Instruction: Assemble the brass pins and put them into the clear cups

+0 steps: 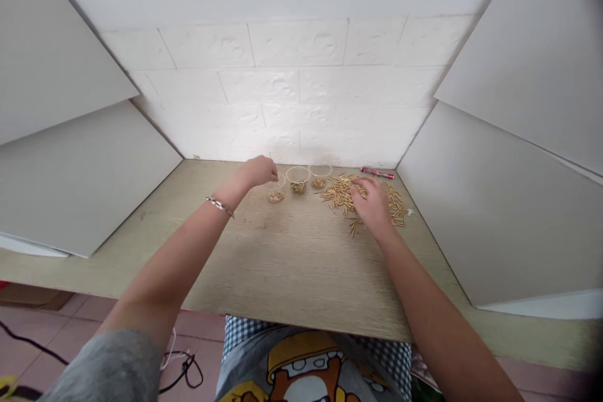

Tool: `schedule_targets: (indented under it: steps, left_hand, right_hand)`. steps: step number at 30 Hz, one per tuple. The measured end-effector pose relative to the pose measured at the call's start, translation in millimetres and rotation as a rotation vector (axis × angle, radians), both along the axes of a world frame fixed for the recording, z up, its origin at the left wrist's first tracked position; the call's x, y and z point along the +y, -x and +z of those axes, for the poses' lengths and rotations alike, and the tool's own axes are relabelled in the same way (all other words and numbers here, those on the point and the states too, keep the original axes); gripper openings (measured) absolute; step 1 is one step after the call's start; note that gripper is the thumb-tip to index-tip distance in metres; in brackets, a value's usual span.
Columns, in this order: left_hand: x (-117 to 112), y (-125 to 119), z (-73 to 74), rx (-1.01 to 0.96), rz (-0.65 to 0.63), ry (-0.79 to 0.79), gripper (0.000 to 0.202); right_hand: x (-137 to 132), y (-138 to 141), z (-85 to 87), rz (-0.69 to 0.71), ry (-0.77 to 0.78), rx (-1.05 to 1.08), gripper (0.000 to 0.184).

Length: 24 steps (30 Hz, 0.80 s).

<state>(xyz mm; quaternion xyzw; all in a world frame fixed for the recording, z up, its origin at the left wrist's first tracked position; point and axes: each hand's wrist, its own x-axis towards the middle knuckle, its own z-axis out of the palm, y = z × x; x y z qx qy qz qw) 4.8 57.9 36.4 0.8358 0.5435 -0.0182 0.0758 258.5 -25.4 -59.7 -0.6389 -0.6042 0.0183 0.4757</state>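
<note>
Beside three clear cups (pixel 298 180), one hand (pixel 258 171)

**Figure: the wearer's body and dress, seen from the head-worn camera.** A grey T-shirt (pixel 235 367) with a short grey sleeve (pixel 106 367) covers the torso. Its front bears a cartoon print (pixel 301 367), a figure in a yellow hard hat with orange-brown and white areas, and further yellow shows at the lower edge. Blue-and-white checked fabric (pixel 242 334) appears beyond the shirt on both sides of the print; the type of garment cannot be determined. A narrow silver-and-dark bracelet (pixel 220 206) encircles the left wrist. The left hand (pixel 258 171) and right hand (pixel 372 206) are bare.
</note>
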Motion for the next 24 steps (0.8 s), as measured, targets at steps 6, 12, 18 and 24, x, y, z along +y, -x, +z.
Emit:
schedule_targets:
  steps: [6, 12, 18, 24]
  left_hand:
    - [-63.7, 7.0, 14.3, -0.579, -0.118, 0.151, 0.033]
    - [-76.1, -1.0, -15.9, -0.816, -0.273, 0.483, 0.028]
    - [-74.1, -4.0, -31.9, -0.911, -0.266, 0.539, 0.028]
    - [-73.7, 0.1, -37.9, -0.972, -0.226, 0.573, 0.023]
  right_hand:
    - [-27.3, 46.8, 43.4, 0.449, -0.137, 0.017, 0.026]
    - [-33.8, 72.8, 41.9, 0.692, 0.047, 0.131, 0.019]
    - [-32.3, 72.0, 35.0, 0.587, 0.06, 0.138, 0.01]
    - [-31.4, 73.2, 33.9, 0.579, 0.065, 0.097, 0.01]
